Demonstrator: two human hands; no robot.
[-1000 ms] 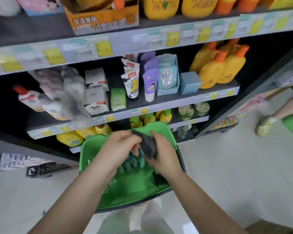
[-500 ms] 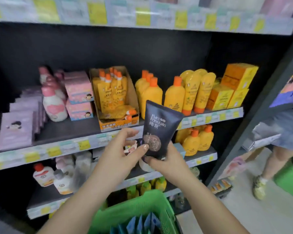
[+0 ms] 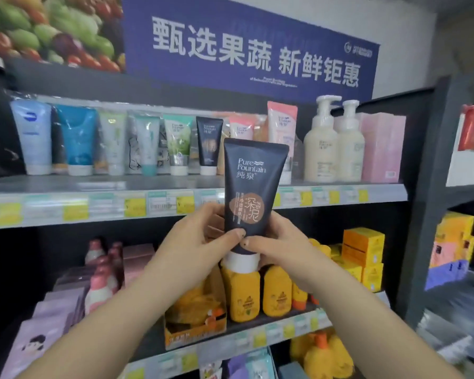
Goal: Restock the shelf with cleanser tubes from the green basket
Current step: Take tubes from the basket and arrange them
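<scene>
A dark navy cleanser tube [image 3: 251,184] with a white cap stands upright between both my hands, label facing me, in front of the top shelf [image 3: 93,187]. My left hand [image 3: 200,236] grips its lower left side, thumb across the front. My right hand [image 3: 279,242] grips the lower right side, thumb tip meeting the left thumb. A matching dark tube [image 3: 209,144] stands on the top shelf among a row of several other tubes. The green basket is out of view.
White pump bottles [image 3: 334,143] and a pink box [image 3: 381,149] fill the top shelf's right end. Yellow bottles [image 3: 244,294] and orange boxes [image 3: 363,250] sit on the shelf below. A blue banner [image 3: 252,50] hangs above. A dark upright post [image 3: 427,187] bounds the shelf's right side.
Both hands have lifted the dark tube from the basket up to the top shelf's height. My view has tilted upward, and the basket has dropped out of sight.
</scene>
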